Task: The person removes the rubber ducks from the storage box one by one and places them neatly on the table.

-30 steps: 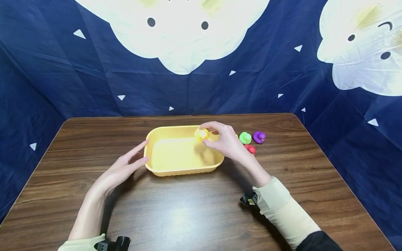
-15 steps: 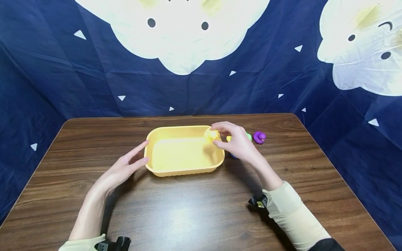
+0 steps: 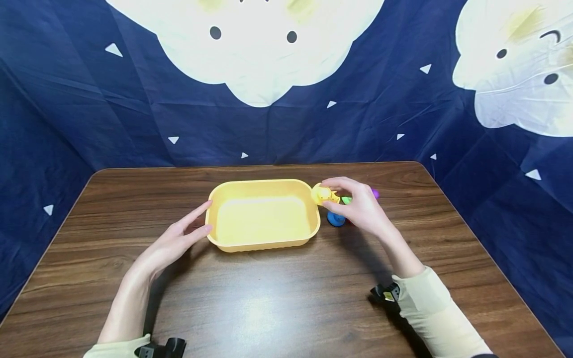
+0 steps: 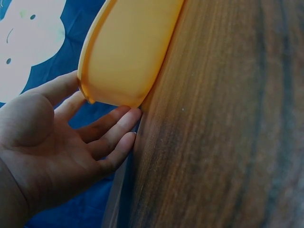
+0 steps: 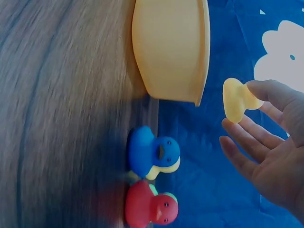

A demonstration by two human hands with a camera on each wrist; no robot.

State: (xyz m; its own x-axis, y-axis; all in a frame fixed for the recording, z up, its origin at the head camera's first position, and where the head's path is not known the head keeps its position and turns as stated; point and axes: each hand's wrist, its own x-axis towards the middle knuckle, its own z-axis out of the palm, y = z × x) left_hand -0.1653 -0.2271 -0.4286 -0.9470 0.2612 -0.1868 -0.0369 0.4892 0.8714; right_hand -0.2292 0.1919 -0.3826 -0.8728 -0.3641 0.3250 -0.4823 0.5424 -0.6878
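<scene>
My right hand [image 3: 358, 201] pinches a small yellow rubber duck [image 3: 323, 194] between thumb and fingers, above the right rim of a yellow plastic tray [image 3: 261, 246]. In the right wrist view this duck [image 5: 234, 100] hangs clear of the tray [image 5: 173, 52]. My left hand [image 3: 172, 243] touches the tray's left end, thumb and fingers spread along it. Seen from the left wrist, the fingers [image 4: 111, 135] lie fairly straight against the tray wall [image 4: 126, 57]. Nothing lies inside the tray.
Several rubber ducks stand right of the tray: a blue duck [image 5: 145, 152], a red duck [image 5: 142, 204], a yellow one [image 5: 164, 169] partly behind the blue, a green duck [image 3: 346, 200] and a purple duck [image 3: 375, 193]. My right hand partly covers them. Behind the wooden table [image 3: 259, 298] hangs a blue curtain [image 3: 268, 134].
My right hand has carried the yellow duck rightward, from over the tray's inside to its right rim. The blue duck has come into fuller view. The left hand and tray stay put.
</scene>
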